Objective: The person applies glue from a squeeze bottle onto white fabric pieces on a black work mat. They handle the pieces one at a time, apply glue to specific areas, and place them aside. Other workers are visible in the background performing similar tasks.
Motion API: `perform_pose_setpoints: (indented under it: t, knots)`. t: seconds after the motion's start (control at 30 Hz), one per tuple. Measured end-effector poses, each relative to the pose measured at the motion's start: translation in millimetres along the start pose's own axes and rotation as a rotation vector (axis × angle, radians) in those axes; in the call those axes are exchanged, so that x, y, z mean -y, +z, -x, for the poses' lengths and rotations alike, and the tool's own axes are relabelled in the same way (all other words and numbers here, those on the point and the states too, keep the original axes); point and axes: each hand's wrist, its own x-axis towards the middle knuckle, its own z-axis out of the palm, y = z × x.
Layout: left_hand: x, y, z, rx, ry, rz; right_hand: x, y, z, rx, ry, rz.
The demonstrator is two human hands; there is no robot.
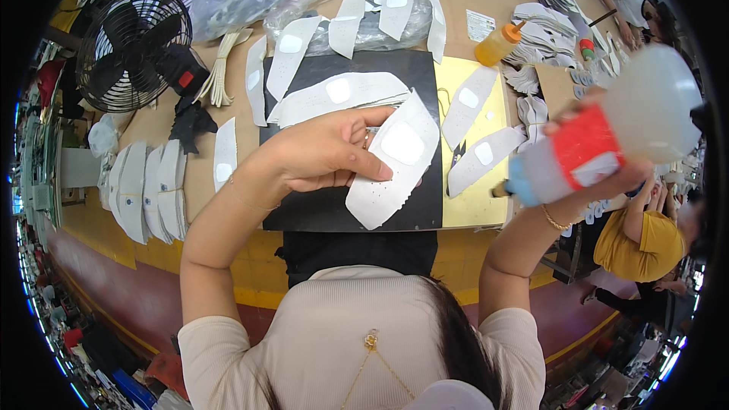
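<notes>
Left fingers (pixel 370 163) pinch 1 white, perforated, patched panel (pixel 401 177); right fingers (pixel 580 104) clasp a bottle (pixel 592 140).

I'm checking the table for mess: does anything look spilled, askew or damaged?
No spill or damage stands out. Two white pieces on the yellow sheet lie askew, the nearer one poking past the sheet's right edge, unlike the stack on the black mat.

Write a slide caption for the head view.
Over a black mat, the left hand holds a perforated white piece while the right hand grips a tilted, red-labelled bottle.
</notes>
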Motion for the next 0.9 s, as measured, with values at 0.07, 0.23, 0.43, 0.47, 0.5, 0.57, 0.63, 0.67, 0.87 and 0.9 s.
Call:
perform_pose_setpoints:
  t: [0.07, 0.23, 0.43, 0.47, 0.5, 0.57, 0.63, 0.67, 0.87, 0.9]
  knots:
    - [4, -8, -16, 0.04, 0.009, 0.016, 18, -12, 3, -0.02, -0.026, -0.06]
    - [-25, -5, -88, 0.082, 0.035, -0.091, 39, -34, 26, -0.044, -0.067, -0.086]
    - [-43, -50, -167, -0.428, 0.274, -0.583, 29, -27, 35, -0.079, -0.122, -0.077]
    - [-41, -62, -171, -0.593, 0.336, -0.758, 31, -27, 33, -0.049, -0.123, -0.069]
    - [-40, -63, -168, -0.634, 0.414, -0.823, 35, -32, 36, -0.037, -0.128, -0.052]
    - [-36, -62, -137, -0.716, 0.572, -0.949, 37, -36, 42, -0.029, -0.142, -0.038]
    - [-36, -69, -97, -0.662, 0.546, -1.059, 33, -36, 42, -0.022, -0.154, -0.051]
    - [-30, -79, -80, -0.703, 0.485, -1.163, 30, -35, 40, -0.05, -0.138, -0.047]
    - [11, -110, -34, -0.834, 0.338, -1.452, -13, 7, 13, -0.316, -0.163, 0.091]
    - [11, -103, -33, -0.84, 0.371, -1.483, -17, 11, 10, -0.288, -0.158, 0.109]
